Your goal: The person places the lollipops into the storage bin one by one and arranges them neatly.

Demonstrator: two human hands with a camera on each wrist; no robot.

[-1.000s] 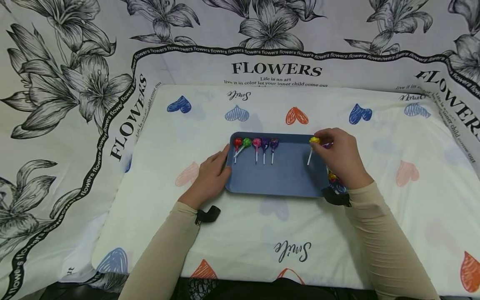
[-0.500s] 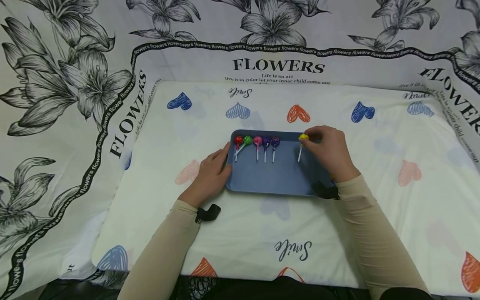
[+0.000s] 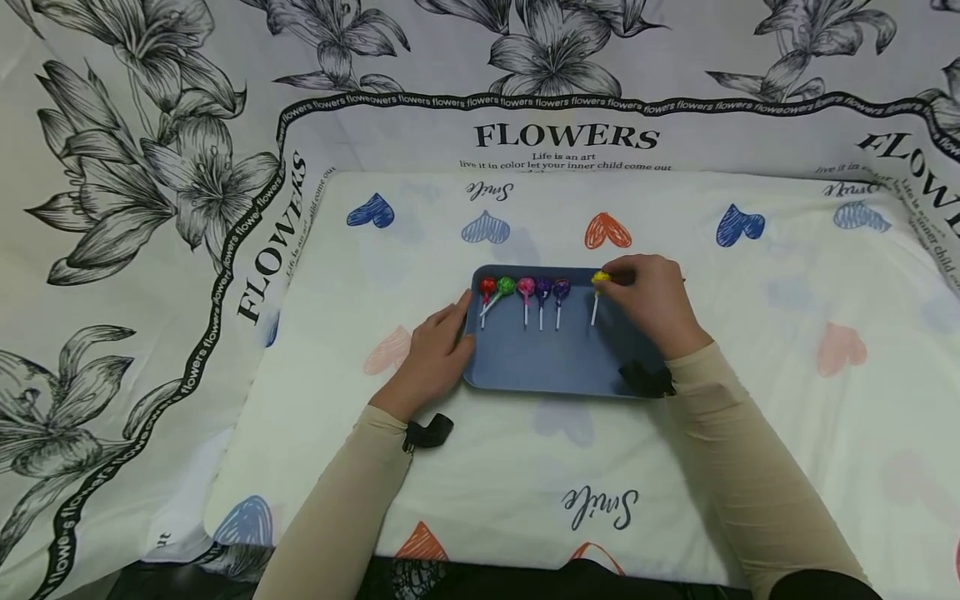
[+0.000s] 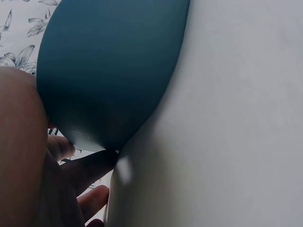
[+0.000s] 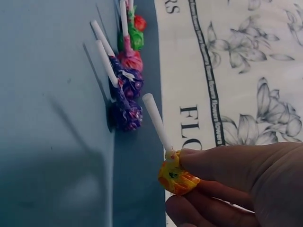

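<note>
My right hand (image 3: pixel 651 302) pinches a yellow-wrapped lollipop (image 5: pixel 176 176) at its candy head, white stick pointing down toward me over the right part of the blue-grey tray (image 3: pixel 540 358). Along the tray's far side lie a red lollipop (image 3: pixel 487 286), a green lollipop (image 3: pixel 506 286), a pink lollipop (image 3: pixel 527 287) and two purple ones, the rightmost purple lollipop (image 3: pixel 561 288) nearest the held one. The green one's stick slants across the red one's. My left hand (image 3: pixel 431 354) touches the tray's left edge with extended fingers and thumb.
A white cloth (image 3: pixel 480 467) printed with hearts and "Smile" lies under the tray. Beneath and around it spreads a larger flower-printed cloth (image 3: pixel 405 142). My right hand and wrist strap hide the tray's right end in the head view.
My right hand has moved left over the tray with the yellow lollipop. The wrapped sweets glimpsed earlier beside the tray's right end are now hidden by the hand and wrist. The left hand stays at the edge.
</note>
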